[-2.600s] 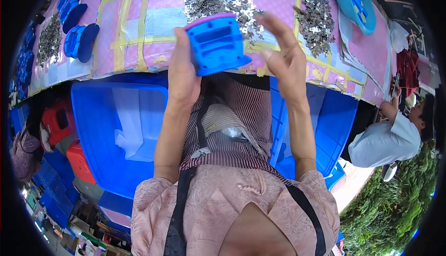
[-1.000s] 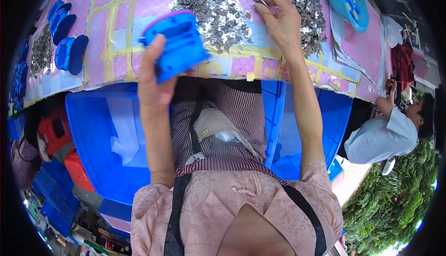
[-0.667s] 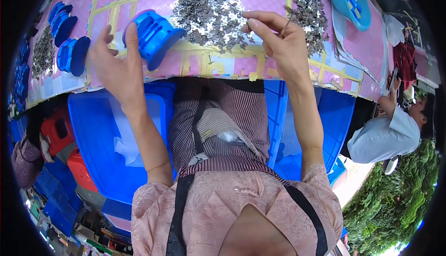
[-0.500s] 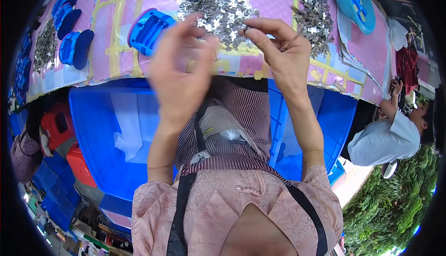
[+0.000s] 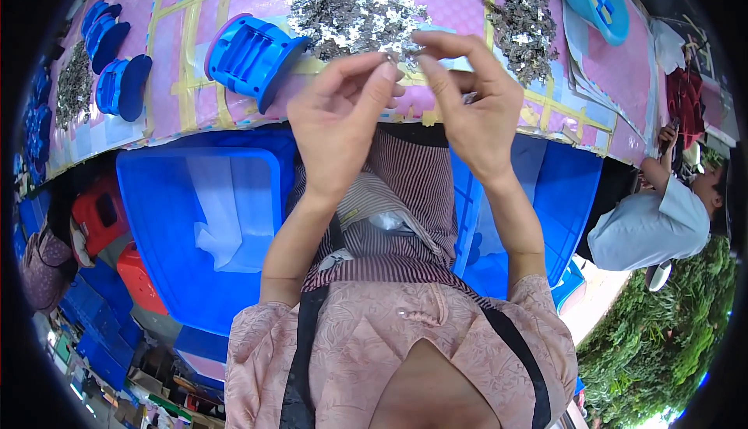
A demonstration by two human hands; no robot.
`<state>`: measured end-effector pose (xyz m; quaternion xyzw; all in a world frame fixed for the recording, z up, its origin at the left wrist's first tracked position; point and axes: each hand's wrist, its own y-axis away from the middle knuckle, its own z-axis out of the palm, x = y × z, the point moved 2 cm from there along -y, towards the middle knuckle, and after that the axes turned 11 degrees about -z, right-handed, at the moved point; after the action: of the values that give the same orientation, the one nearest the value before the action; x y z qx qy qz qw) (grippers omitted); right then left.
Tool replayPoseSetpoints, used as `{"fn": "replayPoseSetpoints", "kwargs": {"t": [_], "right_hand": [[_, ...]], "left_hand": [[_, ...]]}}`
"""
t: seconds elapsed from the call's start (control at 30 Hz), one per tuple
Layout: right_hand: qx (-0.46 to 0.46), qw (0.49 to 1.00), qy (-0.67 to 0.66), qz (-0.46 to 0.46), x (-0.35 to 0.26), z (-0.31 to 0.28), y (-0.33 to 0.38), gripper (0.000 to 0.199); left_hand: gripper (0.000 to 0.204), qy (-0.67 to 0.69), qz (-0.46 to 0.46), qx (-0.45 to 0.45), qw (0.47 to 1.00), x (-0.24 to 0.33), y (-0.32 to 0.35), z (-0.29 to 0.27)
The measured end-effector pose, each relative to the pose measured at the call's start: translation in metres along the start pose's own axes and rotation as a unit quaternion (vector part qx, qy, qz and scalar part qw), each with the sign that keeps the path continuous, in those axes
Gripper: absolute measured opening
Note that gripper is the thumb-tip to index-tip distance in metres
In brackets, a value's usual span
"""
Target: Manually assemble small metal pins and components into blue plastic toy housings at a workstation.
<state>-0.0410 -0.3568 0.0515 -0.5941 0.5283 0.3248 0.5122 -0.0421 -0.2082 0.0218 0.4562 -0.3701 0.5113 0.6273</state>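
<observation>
Over the table's near edge, my left hand is closed in a pinch, thumb against forefinger. Whatever is between those fingertips is too small to make out. Facing it, my right hand curls thumb and forefinger around a tiny greyish metal piece, and a shiny bit shows under its other fingers. The two sets of fingertips are close but apart. Just beyond them spreads a heap of small silvery metal pieces. A blue plastic spool lies tilted to the left of my left hand.
More metal pieces lie in a right-hand heap and a far-left heap. Blue spools stand at left, a turquoise basin at far right. Blue bins flank my lap. A person in a pale shirt sits at right.
My left hand, blurred and spread before, has moved right and closed into a pinch close to my right fingertips. My right hand has stayed nearly in place. More of the blue spool shows.
</observation>
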Motion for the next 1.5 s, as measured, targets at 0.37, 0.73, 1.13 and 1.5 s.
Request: {"fn": "replayPoseSetpoints", "kwargs": {"t": [0.37, 0.73, 1.13, 1.5], "right_hand": [[-0.101, 0.983, 0.004, -0.156, 0.006, 0.003, -0.003, 0.020], [-0.095, 0.986, -0.139, 0.005, 0.034, 0.052, -0.018, 0.021], [-0.043, 0.993, -0.107, -0.017, -0.010, 0.039, -0.005, 0.019], [-0.065, 0.981, 0.130, -0.125, -0.018, 0.023, 0.003, 0.016]], "left_hand": [[0.022, 0.089, -0.154, -0.118, 0.977, -0.009, -0.003, -0.013], [0.054, -0.443, 0.087, 0.356, 0.818, 0.031, -0.018, -0.105], [0.042, -0.008, -0.061, 0.076, 0.995, 0.024, -0.007, -0.067], [0.064, -0.208, 0.147, 0.107, 0.961, 0.006, -0.001, -0.043]]}}
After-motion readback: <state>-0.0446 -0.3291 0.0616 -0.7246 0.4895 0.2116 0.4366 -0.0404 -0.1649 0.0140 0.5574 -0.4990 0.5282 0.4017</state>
